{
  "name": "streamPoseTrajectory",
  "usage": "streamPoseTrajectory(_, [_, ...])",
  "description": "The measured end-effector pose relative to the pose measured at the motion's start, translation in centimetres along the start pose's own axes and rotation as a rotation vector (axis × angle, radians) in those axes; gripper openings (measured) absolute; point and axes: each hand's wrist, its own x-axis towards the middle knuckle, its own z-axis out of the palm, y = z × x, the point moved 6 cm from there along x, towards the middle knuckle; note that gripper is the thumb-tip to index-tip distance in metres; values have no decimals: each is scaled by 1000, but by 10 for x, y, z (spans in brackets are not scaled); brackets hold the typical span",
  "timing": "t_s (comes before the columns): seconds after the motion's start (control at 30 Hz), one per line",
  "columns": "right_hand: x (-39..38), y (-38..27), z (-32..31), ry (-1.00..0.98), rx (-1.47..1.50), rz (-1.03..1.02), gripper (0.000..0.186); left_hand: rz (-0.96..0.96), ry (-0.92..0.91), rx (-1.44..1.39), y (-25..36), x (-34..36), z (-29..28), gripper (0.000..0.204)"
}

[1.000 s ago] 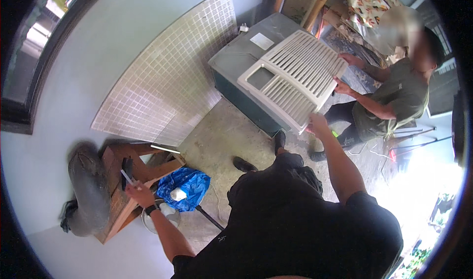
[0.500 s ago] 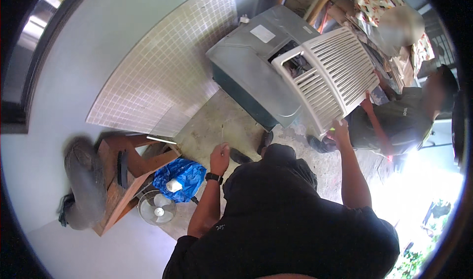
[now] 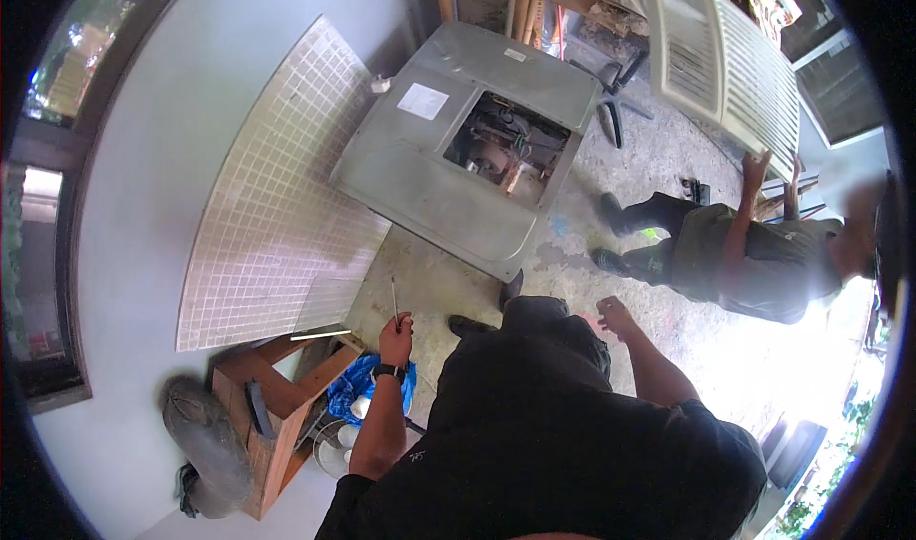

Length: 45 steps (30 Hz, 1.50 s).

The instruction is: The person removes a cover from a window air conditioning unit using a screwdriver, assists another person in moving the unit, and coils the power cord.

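My left hand grips a thin rod-like tool, apparently a screwdriver, pointing upward. My right hand is open with loosely bent fingers, below the air-conditioner unit. The grey metal unit has a square opening showing wires, parts and some rust. At the upper right, a co-worker holds the cream slatted front panel raised in both hands, away from the unit.
A tiled board leans on the left wall. Below it stand a wooden stool, a grey sack, a blue plastic bag and a fan. Bamboo poles and black metal legs are behind the unit.
The slatted panel has left the unit, moving up and right with the co-worker, exposing the opening. My right hand has let go of it. My left hand has swung inward, still gripping the tool.
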Motion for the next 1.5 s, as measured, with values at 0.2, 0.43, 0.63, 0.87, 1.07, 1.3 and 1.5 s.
streamPoseTrajectory(0.2, [84, 39, -37, -113, -112, 147, 38, -49, -46, 75, 7, -3, 33, 35])
streamPoseTrajectory(0.43, [150, -40, -28, 43, 219, -111, 38, -119, -397, 259, -83, -22, 51, 36])
streamPoseTrajectory(0.63, [59, -89, 36, -173, 77, -288, 38, -211, -708, 424, -81, -12, 21, 34])
streamPoseTrajectory(0.87, [-64, 124, 87, -459, -99, 90, 46, -270, -1024, 671, -54, -19, 38, 33])
streamPoseTrajectory(1.07, [-162, 158, 101, -284, 626, 245, 70, -319, -1226, 804, -51, -47, 71, 33])
streamPoseTrajectory(1.3, [-198, 256, 100, -368, 705, 337, 59, -353, -1511, 716, -138, -57, 61, 30])
streamPoseTrajectory(1.5, [-181, 342, 75, -741, 502, 475, 54, -556, -1522, 752, -74, -125, 177, 20])
